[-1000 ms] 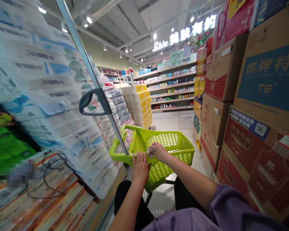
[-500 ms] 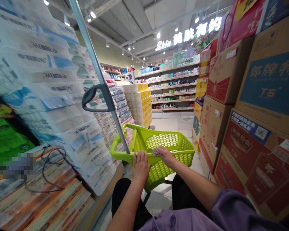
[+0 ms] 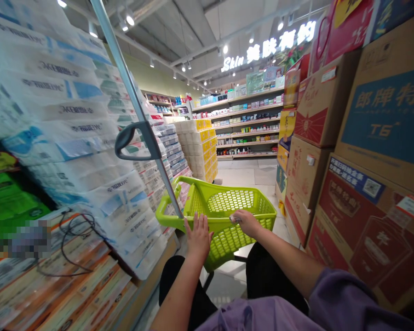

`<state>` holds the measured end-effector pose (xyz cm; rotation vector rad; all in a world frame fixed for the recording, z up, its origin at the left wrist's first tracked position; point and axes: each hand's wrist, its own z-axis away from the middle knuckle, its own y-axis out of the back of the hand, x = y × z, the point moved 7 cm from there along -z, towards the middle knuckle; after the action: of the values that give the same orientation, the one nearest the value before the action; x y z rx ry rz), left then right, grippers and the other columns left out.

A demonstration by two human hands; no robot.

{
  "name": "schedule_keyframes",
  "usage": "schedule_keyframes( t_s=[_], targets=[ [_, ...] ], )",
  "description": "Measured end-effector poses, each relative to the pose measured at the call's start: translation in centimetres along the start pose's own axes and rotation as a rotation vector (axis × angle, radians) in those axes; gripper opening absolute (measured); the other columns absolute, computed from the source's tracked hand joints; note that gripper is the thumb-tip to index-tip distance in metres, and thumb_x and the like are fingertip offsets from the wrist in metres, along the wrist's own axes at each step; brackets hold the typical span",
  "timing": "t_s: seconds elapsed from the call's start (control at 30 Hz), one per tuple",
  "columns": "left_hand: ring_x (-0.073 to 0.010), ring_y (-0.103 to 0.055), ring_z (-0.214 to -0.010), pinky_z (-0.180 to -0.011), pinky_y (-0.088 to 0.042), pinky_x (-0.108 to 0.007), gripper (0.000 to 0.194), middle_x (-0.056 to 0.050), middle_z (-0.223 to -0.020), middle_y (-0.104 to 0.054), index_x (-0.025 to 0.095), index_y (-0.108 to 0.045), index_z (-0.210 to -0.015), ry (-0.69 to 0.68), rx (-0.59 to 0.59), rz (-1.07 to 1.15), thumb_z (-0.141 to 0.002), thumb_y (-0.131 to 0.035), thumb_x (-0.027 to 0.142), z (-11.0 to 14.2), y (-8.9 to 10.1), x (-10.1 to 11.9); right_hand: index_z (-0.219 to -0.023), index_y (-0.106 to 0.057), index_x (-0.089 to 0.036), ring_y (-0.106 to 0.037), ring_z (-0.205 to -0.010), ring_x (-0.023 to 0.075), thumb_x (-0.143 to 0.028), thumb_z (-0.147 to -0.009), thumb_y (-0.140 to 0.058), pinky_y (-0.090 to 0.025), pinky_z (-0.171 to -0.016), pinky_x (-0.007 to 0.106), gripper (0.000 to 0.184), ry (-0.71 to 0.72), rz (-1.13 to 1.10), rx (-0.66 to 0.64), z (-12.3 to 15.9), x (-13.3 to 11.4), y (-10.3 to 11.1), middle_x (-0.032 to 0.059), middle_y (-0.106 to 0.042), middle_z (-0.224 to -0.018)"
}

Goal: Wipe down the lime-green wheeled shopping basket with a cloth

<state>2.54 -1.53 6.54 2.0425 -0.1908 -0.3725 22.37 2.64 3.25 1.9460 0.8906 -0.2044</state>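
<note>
A lime-green shopping basket cart (image 3: 232,225) with perforated sides stands in front of my knees. From its left end rises a metal pole (image 3: 167,181) carrying a dark grey loop handle (image 3: 141,141). My left hand (image 3: 198,236) lies with fingers spread against the near side and rim, close to the pole's foot. Pinched in my right hand (image 3: 246,223) is a small crumpled whitish wipe (image 3: 233,219), held at the near rim right of the left hand. Whether it is paper or cloth I cannot tell.
Tall stacks of wrapped tissue packs (image 3: 79,133) rise on the left, beside a low pile of orange-and-white packages (image 3: 79,294) with a black cable (image 3: 77,225). Cardboard cartons (image 3: 382,133) line the right. Beyond the tiled floor (image 3: 248,179) stand stocked shelves (image 3: 244,122).
My right hand with the wipe has slid right along the near rim. My left hand stays near the pole with its fingers spread slightly wider.
</note>
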Motion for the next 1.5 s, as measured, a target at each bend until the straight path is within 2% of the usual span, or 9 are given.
schedule_keyframes(
  t_s=[0.23, 0.33, 0.53, 0.8, 1.07, 1.13, 1.33, 1.4, 1.5],
  targets=[
    [-0.0443, -0.017, -0.141, -0.114, -0.01, -0.064, 0.057, -0.009, -0.145, -0.046, 0.016, -0.048, -0.139, 0.005, 0.01, -0.033, -0.087, -0.057, 0.038, -0.2, 0.5, -0.3, -0.121, -0.06, -0.024, -0.056, -0.106, 0.0205, -0.009, -0.082, -0.049, -0.041, -0.092, 0.033, 0.043, 0.061, 0.035, -0.018, -2.6, -6.6, -4.9, 0.0063, -0.063, -0.119],
    [-0.0441, -0.019, -0.14, -0.114, -0.01, -0.064, 0.059, -0.01, -0.145, -0.046, 0.017, -0.047, -0.139, 0.003, 0.003, -0.042, -0.085, -0.06, 0.037, -0.2, 0.5, -0.5, -0.117, -0.062, -0.025, -0.055, -0.108, 0.0205, -0.005, -0.079, -0.048, -0.039, -0.093, 0.033, 0.045, 0.031, 0.061, -0.047, -1.0, -4.7, -4.4, 0.0052, -0.063, -0.12],
    [-0.0433, -0.024, -0.139, -0.114, -0.008, -0.063, 0.061, -0.012, -0.145, -0.046, 0.017, -0.047, -0.139, 0.016, 0.019, -0.019, -0.084, -0.061, 0.039, -0.3, 0.4, -0.4, -0.104, -0.069, -0.023, -0.058, -0.098, 0.0198, -0.002, -0.073, -0.049, -0.039, -0.086, 0.03, 0.042, -0.18, 0.176, -0.096, 0.9, 2.2, 0.5, 0.0055, -0.067, -0.106],
    [-0.0398, -0.031, -0.138, -0.113, -0.014, -0.06, 0.061, -0.019, -0.148, -0.039, 0.02, -0.048, -0.138, 0.041, 0.02, -0.103, -0.083, -0.063, 0.038, -0.4, 0.5, -0.6, -0.123, -0.06, -0.028, -0.054, -0.112, 0.0206, -0.002, -0.074, -0.049, -0.038, -0.095, 0.034, 0.057, 0.004, 0.054, -0.084, -2.5, -4.9, -3.7, 0.0042, -0.061, -0.125],
    [-0.0392, -0.03, -0.138, -0.114, -0.011, -0.06, 0.064, -0.02, -0.145, -0.043, 0.016, -0.045, -0.14, 0.035, 0.015, -0.083, -0.083, -0.063, 0.039, -0.1, 0.4, -0.6, -0.101, -0.07, -0.024, -0.06, -0.098, 0.0206, -0.007, -0.077, -0.051, -0.04, -0.086, 0.032, 0.036, -0.172, 0.14, -0.062, 0.7, 1.4, 0.1, 0.0052, -0.069, -0.105],
    [-0.0397, -0.028, -0.139, -0.115, -0.01, -0.06, 0.069, -0.022, -0.145, -0.041, 0.012, -0.043, -0.141, 0.04, 0.021, -0.069, -0.082, -0.063, 0.039, -0.1, 0.3, -0.6, -0.098, -0.07, -0.025, -0.06, -0.097, 0.02, -0.01, -0.079, -0.052, -0.04, -0.085, 0.031, 0.031, -0.19, 0.15, -0.058, -0.3, 0.7, -0.1, 0.0047, -0.069, -0.103],
    [-0.0399, -0.027, -0.139, -0.116, -0.01, -0.058, 0.069, -0.022, -0.144, -0.042, 0.007, -0.044, -0.139, 0.03, 0.012, -0.086, -0.081, -0.063, 0.039, -0.1, 0.3, -0.9, -0.13, -0.052, -0.026, -0.053, -0.114, 0.0223, -0.021, -0.087, -0.053, -0.036, -0.093, 0.036, 0.043, -0.04, 0.09, -0.072, -3.2, -6.6, -5.1, 0.0062, -0.058, -0.129],
    [-0.0391, -0.028, -0.139, -0.116, -0.01, -0.058, 0.066, -0.022, -0.144, -0.043, 0.008, -0.044, -0.139, 0.026, 0.023, -0.088, -0.083, -0.061, 0.039, 0.0, 0.3, -1.0, -0.128, -0.052, -0.025, -0.054, -0.111, 0.0218, -0.023, -0.089, -0.051, -0.036, -0.092, 0.036, 0.039, -0.037, 0.104, -0.105, -2.3, -6.0, -5.0, 0.0059, -0.059, -0.126],
    [-0.0383, -0.027, -0.139, -0.116, -0.01, -0.058, 0.063, -0.021, -0.144, -0.043, 0.008, -0.045, -0.139, 0.019, 0.041, -0.084, -0.086, -0.057, 0.04, 0.1, 0.2, -1.0, -0.115, -0.06, -0.024, -0.056, -0.104, 0.02, -0.025, -0.092, -0.048, -0.035, -0.089, 0.033, 0.025, -0.096, 0.175, -0.105, 0.2, -1.6, -2.3, 0.0048, -0.064, -0.114]
  ],
)
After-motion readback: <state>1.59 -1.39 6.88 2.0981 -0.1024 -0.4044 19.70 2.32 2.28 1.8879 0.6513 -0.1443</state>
